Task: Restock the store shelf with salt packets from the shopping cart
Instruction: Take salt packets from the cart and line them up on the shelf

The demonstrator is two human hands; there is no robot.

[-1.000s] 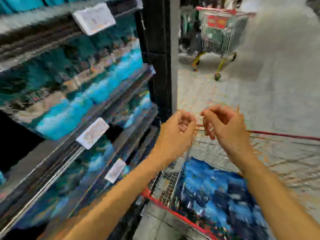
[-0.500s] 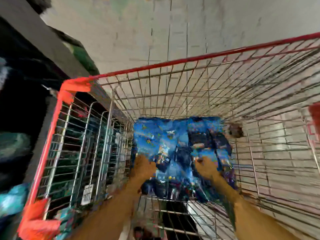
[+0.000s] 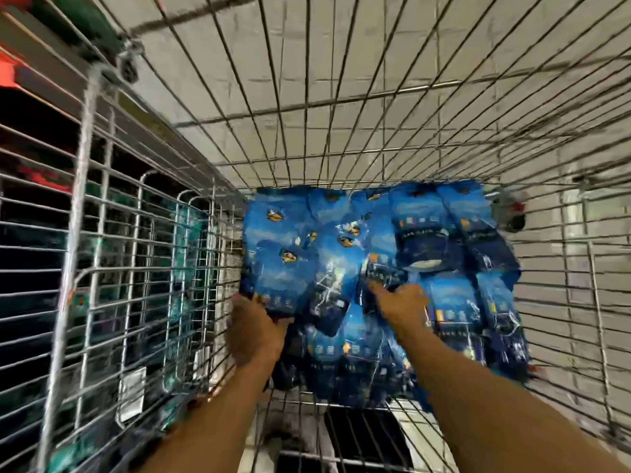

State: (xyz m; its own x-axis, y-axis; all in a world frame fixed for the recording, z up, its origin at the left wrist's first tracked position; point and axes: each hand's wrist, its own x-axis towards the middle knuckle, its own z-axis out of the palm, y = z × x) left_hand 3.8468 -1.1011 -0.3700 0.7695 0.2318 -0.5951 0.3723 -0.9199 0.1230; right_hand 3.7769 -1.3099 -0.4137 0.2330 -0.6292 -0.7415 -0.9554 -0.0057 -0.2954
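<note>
Several blue salt packets lie heaped on the bottom of the wire shopping cart. My left hand is deep in the cart at the heap's left edge and grips the lower end of a blue packet. My right hand is on the middle of the heap, fingers curled round another blue packet. Both forearms reach down from the bottom of the view. The picture is blurred, so the fingertips are hard to make out.
The cart's wire walls close in on the left, far side and right. Through the left wall the store shelf shows dark with teal packages. Grey tiled floor lies beyond the cart.
A second ago both hands were up near the cart's rim beside the shelf. My view then tipped down into the cart, and both hands reached in and closed on packets.
</note>
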